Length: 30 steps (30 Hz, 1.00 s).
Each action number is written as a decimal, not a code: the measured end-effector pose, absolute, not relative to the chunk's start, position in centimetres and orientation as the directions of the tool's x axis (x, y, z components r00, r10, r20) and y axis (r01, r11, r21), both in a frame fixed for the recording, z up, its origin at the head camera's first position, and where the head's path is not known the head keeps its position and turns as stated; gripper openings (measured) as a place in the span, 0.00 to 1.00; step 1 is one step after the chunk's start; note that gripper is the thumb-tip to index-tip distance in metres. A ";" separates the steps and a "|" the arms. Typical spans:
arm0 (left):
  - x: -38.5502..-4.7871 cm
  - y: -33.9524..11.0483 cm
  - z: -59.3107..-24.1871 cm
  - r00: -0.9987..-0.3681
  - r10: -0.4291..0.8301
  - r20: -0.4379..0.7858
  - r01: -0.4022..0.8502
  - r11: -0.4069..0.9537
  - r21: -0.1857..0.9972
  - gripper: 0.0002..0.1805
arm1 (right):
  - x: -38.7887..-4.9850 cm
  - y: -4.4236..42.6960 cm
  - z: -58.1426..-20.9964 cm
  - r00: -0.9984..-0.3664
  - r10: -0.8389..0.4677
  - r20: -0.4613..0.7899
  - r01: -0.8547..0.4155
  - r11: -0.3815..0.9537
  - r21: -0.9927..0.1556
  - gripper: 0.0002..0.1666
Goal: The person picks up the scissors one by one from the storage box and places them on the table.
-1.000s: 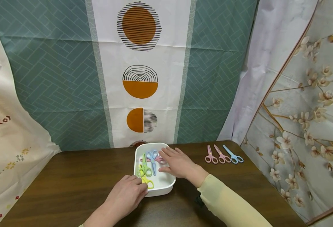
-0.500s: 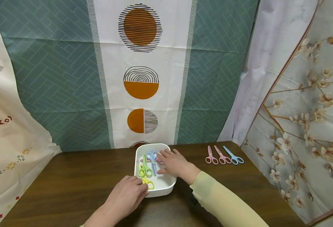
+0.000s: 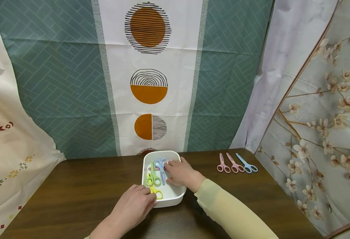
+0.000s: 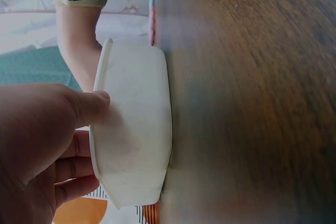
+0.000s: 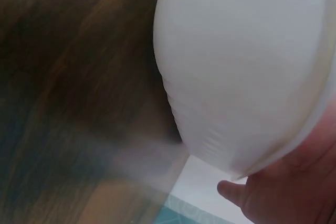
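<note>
A white plastic tray (image 3: pixel 175 200) stands on the table with several scissors in it. My left hand (image 3: pixel 134 202) grips its near left rim; in the left wrist view the thumb (image 4: pixel 97 103) lies on the outer wall and the fingers are behind the rim. My right hand (image 3: pixel 180 173) reaches over the tray's right side, thumb and fingers apart, fingertips by the blue scissors (image 3: pixel 162 172). Beneath it the pink scissors (image 3: pixel 153 169) are mostly hidden. Green scissors (image 3: pixel 153 174) and yellow scissors (image 3: pixel 156 191) lie on the left, the yellow partly covered by my left hand.
To the right on the dark wooden table (image 3: pixel 73 196) lie two pink scissors (image 3: pixel 223 165) (image 3: pixel 235 163) and one pair of blue scissors (image 3: pixel 247 164). A patterned curtain (image 3: pixel 151 109) hangs behind the table's far edge, and a floral cloth (image 3: pixel 312 159) borders the right side.
My right hand has moved slightly left, further over the tray, and now covers the right end of the pink scissors. The left hand keeps its hold on the rim.
</note>
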<state>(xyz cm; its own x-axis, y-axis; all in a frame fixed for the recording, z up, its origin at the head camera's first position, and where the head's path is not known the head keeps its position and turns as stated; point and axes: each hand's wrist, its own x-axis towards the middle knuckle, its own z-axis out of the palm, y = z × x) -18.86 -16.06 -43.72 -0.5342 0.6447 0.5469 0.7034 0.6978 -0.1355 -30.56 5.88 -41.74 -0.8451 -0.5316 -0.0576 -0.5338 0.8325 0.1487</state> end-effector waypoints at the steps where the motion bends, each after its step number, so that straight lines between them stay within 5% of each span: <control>1: -18.8 -16.0 -43.7 -0.538 0.644 0.544 0.703 0.699 -0.133 0.13 | -30.7 5.8 -41.8 -0.847 -0.528 -0.060 -0.531 0.833 0.155 0.44; 30: -18.9 -16.1 -43.7 -0.558 0.647 0.519 0.696 0.706 -0.131 0.14 | -31.3 5.3 -42.6 -0.860 -0.506 -0.059 -0.509 0.845 0.163 0.39</control>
